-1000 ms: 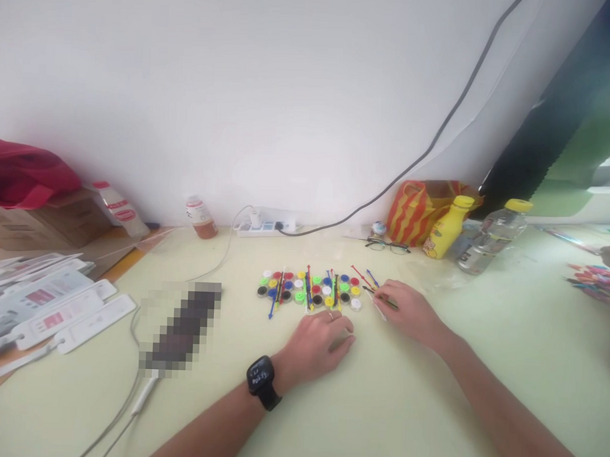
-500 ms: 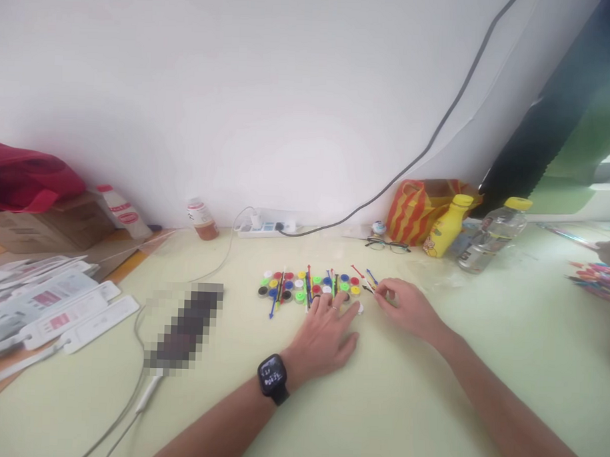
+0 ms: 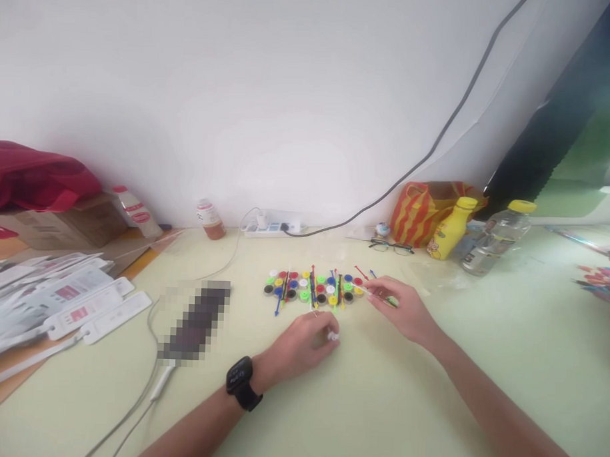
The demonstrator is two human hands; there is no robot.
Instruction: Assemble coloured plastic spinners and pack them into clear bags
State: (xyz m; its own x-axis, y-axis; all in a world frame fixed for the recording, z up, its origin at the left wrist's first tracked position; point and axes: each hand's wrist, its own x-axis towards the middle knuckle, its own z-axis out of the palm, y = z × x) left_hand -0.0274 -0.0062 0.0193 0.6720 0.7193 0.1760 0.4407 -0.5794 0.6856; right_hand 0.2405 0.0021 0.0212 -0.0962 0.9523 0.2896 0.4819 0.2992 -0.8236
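My left hand (image 3: 298,338) is closed on a small white round piece (image 3: 334,336), pinched at its fingertips just above the table. My right hand (image 3: 405,308) pinches thin plastic arrows; a white arrow (image 3: 359,288) sticks out to the left and others show between the fingers. In front of both hands lie rows of small round discs (image 3: 293,295) in red, blue, yellow, green, white and black. Several coloured arrows, among them a blue arrow (image 3: 277,304) and a red arrow (image 3: 313,275), lie across the discs. Beyond my right hand rests another red arrow (image 3: 362,272).
Left of the discs lie a blurred-out dark object (image 3: 196,321) with a cable and a heap of white tags (image 3: 116,318). Behind stand a drink bottle (image 3: 211,220), a power strip (image 3: 270,227), glasses (image 3: 392,246), a yellow bottle (image 3: 450,230) and a clear bottle (image 3: 497,238).
My left hand has drawn back toward me and left from the discs, now gripping the white round piece. My right hand has shifted slightly, its white arrow now pointing left over the discs.
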